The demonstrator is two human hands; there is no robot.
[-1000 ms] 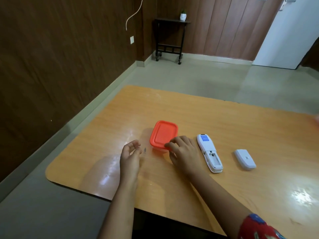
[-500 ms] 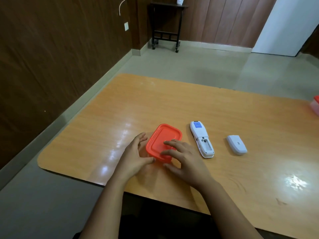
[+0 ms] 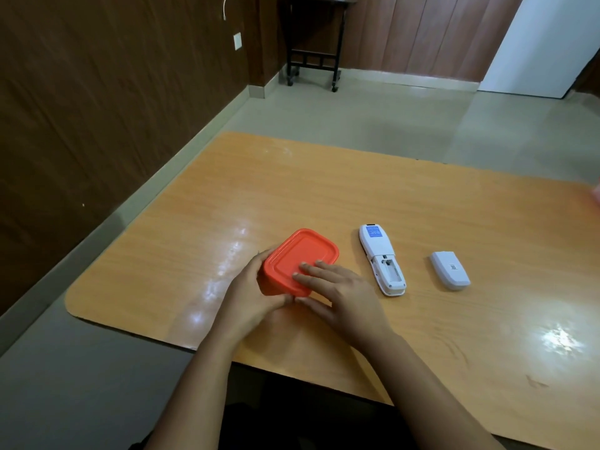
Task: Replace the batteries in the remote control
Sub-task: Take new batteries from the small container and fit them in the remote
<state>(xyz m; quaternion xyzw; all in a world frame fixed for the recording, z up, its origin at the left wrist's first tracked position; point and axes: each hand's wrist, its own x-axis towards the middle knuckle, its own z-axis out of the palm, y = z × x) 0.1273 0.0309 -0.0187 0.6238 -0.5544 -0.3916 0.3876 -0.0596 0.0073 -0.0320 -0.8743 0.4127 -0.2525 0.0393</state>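
A small orange lidded box (image 3: 300, 254) stands tilted on the wooden table (image 3: 324, 190). My left hand (image 3: 251, 293) grips its near left side, and my right hand (image 3: 337, 293) holds its near right corner with fingers lying on the lid. To the right the white remote control (image 3: 381, 258) lies face down, its battery bay open and empty-looking. The white battery cover (image 3: 449, 270) lies apart, further right. No batteries are visible.
A blurred pink-red thing (image 3: 596, 194) shows at the table's far right edge. A dark wooden wall runs along the left. A small black side table (image 3: 313, 43) stands in the far corner beside a white door (image 3: 535, 43).
My left hand moved from the bare table onto the orange box's left side. Both hands now hold the box, which has tipped up toward me.
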